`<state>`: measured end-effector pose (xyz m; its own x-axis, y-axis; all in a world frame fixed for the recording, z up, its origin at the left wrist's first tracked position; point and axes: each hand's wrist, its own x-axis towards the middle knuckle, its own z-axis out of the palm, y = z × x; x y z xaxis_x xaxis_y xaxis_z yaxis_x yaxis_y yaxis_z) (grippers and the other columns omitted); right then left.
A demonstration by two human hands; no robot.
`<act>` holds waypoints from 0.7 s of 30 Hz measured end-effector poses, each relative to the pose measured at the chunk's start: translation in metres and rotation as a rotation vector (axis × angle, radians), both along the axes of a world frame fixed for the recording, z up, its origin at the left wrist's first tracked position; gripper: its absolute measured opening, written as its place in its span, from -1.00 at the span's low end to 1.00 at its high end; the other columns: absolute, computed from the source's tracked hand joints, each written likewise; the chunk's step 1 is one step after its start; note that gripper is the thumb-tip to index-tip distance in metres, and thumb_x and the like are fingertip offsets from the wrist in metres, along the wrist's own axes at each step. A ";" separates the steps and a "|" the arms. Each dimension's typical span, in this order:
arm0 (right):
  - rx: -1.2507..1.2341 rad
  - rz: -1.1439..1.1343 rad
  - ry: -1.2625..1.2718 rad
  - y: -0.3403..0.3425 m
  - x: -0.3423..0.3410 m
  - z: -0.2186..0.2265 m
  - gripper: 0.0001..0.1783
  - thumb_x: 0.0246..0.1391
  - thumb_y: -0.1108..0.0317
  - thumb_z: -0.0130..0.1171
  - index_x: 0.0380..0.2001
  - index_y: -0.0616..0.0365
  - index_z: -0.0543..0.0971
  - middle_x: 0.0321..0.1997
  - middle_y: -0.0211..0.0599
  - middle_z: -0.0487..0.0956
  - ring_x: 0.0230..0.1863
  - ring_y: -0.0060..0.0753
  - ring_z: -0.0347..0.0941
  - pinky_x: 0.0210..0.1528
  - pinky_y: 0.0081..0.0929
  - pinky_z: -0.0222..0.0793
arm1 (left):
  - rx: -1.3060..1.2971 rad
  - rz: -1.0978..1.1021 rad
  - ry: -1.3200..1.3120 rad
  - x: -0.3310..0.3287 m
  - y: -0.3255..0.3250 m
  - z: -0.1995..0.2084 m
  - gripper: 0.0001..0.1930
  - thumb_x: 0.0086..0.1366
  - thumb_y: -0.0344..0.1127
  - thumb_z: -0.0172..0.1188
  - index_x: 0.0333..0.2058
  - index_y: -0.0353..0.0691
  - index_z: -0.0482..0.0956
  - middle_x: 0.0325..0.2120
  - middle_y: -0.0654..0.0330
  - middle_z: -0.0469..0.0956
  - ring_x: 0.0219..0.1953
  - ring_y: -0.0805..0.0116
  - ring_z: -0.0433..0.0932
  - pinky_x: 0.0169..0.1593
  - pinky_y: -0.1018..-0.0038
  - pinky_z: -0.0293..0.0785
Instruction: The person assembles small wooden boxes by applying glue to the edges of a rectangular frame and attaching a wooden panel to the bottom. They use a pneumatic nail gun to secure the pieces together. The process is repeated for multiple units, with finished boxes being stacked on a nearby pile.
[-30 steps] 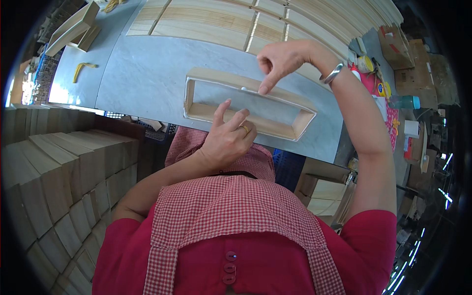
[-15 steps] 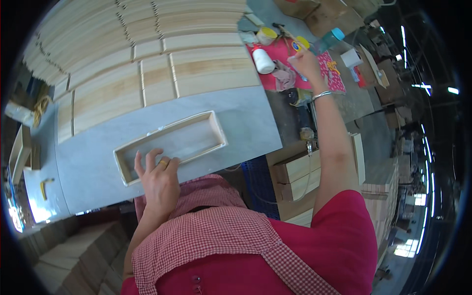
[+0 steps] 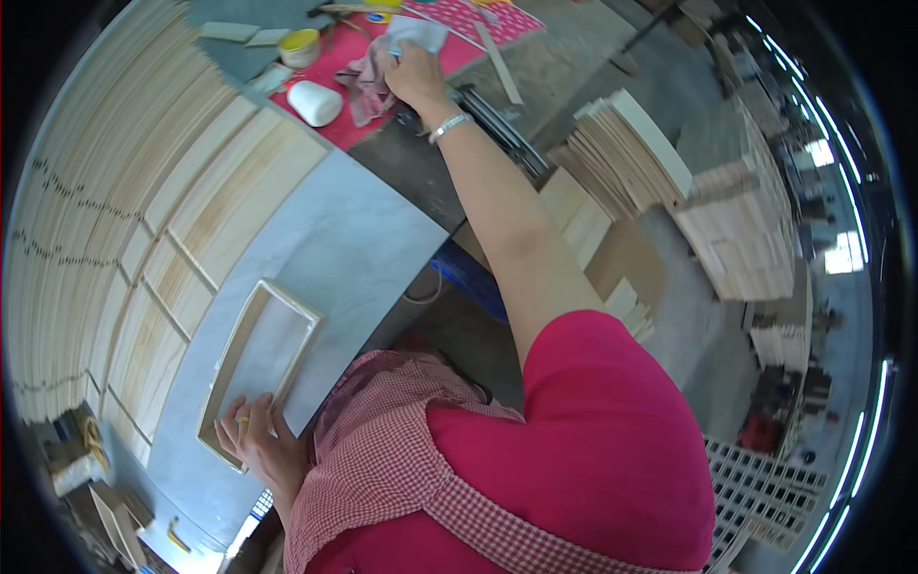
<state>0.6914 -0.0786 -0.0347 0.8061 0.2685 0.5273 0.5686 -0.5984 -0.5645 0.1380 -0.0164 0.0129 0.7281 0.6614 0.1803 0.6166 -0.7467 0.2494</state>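
A shallow rectangular wooden frame [image 3: 304, 311] lies aslant on the grey tabletop. My left hand [image 3: 263, 445] is at its near end, with bent fingers reaching over the side into the frame and gripping it. Far off to the right, my right arm is stretched out over a pink cloth [image 3: 466, 53]. There my right hand [image 3: 418, 78] is closed beside a crumpled dusty-pink rag [image 3: 366, 81]. A small light-blue bit shows at its fingertips, too little to name. A white piece [image 3: 421, 36] lies just beyond the fingers.
Stacked wooden boards [image 3: 115, 163] line the tabletop's far left side. A white bottle [image 3: 314, 102] and a yellow-rimmed tub [image 3: 299, 48] stand near the rag. More boards [image 3: 631, 143] are piled to the right. A small wooden box [image 3: 117, 524] sits at the lower left.
The view has turned to the right, so the table and frame appear slanted. My right hand has moved from near the yellow lid to beside the rag. My left hand stays at the frame.
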 end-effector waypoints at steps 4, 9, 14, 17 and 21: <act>0.306 -0.246 -0.200 -0.133 -0.063 0.020 -0.62 0.10 0.16 0.28 -0.15 0.26 0.64 -0.18 0.09 0.65 -0.11 0.18 0.56 -0.02 -0.03 0.46 | 0.006 -0.051 0.029 -0.004 0.005 -0.002 -0.69 0.16 -0.37 0.39 -0.09 -0.19 0.67 -0.25 0.08 0.66 0.15 0.05 0.46 0.31 -0.01 0.20; -0.251 -0.829 0.255 -0.340 -0.114 -0.089 -0.23 0.02 -0.23 0.33 -0.15 0.43 0.61 -0.10 0.26 0.63 0.03 0.18 0.56 0.08 -0.03 0.46 | 0.010 -0.059 0.030 -0.007 0.008 0.002 -0.48 0.16 -0.30 0.43 0.11 -0.20 0.57 -0.01 0.05 0.60 0.18 0.01 0.44 0.28 -0.01 0.23; -0.392 -0.846 0.890 -0.308 -0.150 -0.103 0.11 -0.14 -0.38 0.40 0.21 0.36 0.37 0.30 0.21 0.39 0.35 0.21 0.28 0.26 0.11 0.34 | 0.035 -0.074 -0.018 -0.009 0.003 0.009 -0.44 0.18 -0.28 0.42 0.17 -0.17 0.53 0.11 0.08 0.52 0.21 0.01 0.42 0.31 -0.02 0.22; -0.431 -0.909 0.984 -0.284 -0.138 -0.118 0.19 -0.13 -0.39 0.40 0.31 0.33 0.25 0.48 0.22 0.15 0.48 0.30 0.05 0.27 0.27 0.27 | 0.037 -0.056 -0.042 -0.012 -0.004 0.014 -0.41 0.19 -0.27 0.41 0.21 -0.15 0.50 0.16 0.08 0.49 0.24 0.01 0.39 0.34 -0.03 0.20; -0.451 -0.903 1.010 -0.286 -0.134 -0.141 0.24 -0.08 -0.35 0.38 0.39 0.34 0.13 0.57 0.22 -0.06 0.54 0.37 -0.16 0.30 0.36 0.19 | 0.013 -0.007 -0.075 -0.020 -0.009 0.016 -0.39 0.19 -0.28 0.41 0.23 -0.13 0.48 0.22 0.09 0.45 0.29 0.02 0.35 0.38 -0.04 0.16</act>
